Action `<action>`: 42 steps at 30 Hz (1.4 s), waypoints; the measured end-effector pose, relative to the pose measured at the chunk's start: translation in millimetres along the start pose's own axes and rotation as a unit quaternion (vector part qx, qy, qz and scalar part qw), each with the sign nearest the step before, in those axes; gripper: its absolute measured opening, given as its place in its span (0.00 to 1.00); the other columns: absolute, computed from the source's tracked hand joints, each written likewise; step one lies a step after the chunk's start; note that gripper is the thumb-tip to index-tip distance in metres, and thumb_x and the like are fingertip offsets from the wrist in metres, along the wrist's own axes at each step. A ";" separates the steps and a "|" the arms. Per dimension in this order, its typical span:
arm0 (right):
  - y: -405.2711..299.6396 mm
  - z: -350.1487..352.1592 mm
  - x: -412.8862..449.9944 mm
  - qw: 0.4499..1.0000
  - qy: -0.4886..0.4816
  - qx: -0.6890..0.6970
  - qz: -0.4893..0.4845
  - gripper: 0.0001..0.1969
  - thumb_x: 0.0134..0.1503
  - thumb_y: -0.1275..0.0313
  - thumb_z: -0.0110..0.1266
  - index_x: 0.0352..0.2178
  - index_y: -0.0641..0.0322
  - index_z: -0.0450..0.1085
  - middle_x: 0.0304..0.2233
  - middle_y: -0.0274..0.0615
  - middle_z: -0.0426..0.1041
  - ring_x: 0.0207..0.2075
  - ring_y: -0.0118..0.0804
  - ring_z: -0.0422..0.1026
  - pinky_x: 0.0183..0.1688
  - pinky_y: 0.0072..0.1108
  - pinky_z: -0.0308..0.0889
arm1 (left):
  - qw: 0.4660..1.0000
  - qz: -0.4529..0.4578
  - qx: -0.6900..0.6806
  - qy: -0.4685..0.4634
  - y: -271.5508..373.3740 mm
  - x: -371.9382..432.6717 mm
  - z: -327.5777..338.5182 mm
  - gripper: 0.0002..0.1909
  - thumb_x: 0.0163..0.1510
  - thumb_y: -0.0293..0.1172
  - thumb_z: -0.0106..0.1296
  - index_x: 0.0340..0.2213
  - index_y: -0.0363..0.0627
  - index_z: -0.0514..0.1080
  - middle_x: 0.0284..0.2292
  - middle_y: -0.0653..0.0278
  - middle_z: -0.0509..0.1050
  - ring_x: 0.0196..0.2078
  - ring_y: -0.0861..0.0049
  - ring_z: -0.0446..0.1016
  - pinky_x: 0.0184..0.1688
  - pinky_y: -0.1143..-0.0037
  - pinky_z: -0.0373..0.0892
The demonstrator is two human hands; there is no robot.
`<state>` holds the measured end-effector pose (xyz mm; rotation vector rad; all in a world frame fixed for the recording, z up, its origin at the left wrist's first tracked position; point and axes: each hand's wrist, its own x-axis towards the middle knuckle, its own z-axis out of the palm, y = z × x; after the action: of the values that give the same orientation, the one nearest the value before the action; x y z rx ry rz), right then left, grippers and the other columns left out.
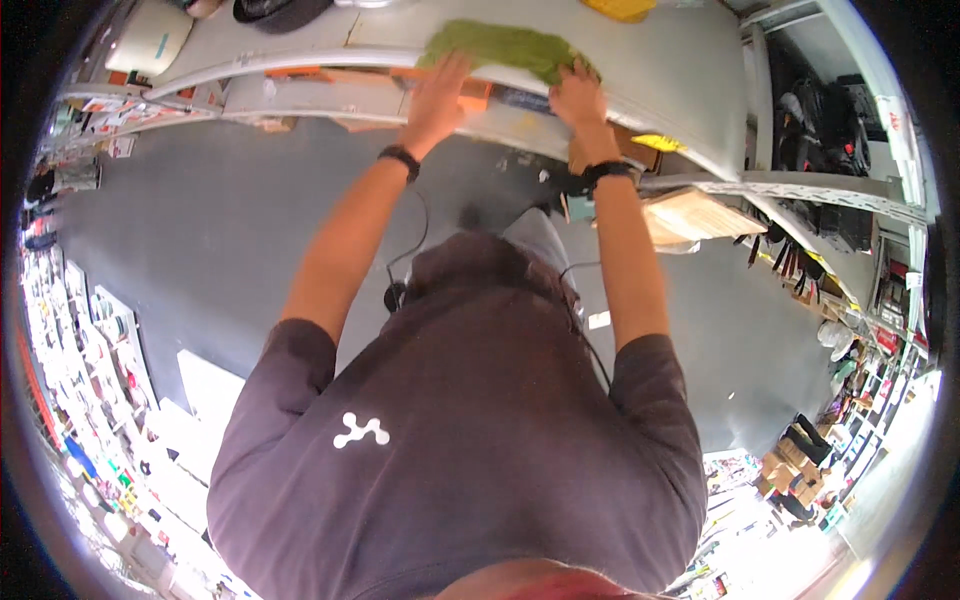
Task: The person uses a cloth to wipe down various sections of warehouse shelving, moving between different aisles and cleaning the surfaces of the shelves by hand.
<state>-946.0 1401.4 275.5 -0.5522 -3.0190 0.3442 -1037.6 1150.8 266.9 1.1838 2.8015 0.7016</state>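
A green cloth, soft and rumpled at its edges, lies across the front of a pale shelf board. My left hand rests on the cloth's left end with the fingers stretched out flat; it is slightly blurred. At the right end, my right hand has its fingers curled onto the cloth's corner. Both wrists wear dark bands. The undersides of my fingers are hidden.
Dark headwear, a whitish container and a yellow item sit on the same shelf. Orange packaging shows on a lower level. A cardboard piece juts out at right, beside a metal rack upright.
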 end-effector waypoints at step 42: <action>-48.2 30.2 112.5 0.997 -0.042 0.025 0.057 0.34 0.60 0.52 0.43 0.61 0.65 0.55 0.65 0.57 0.49 0.67 0.64 0.42 0.67 0.46 0.43 | 0.998 -0.026 0.033 -0.054 -16.5 127.0 -9.7 0.28 0.60 0.43 0.43 0.55 0.36 0.60 0.56 0.48 0.64 0.60 0.54 0.62 0.61 0.58 0.58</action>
<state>-1070.4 1391.2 258.4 -0.7269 -3.0558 0.4604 -1141.0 1223.9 288.1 1.1167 2.7744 0.5296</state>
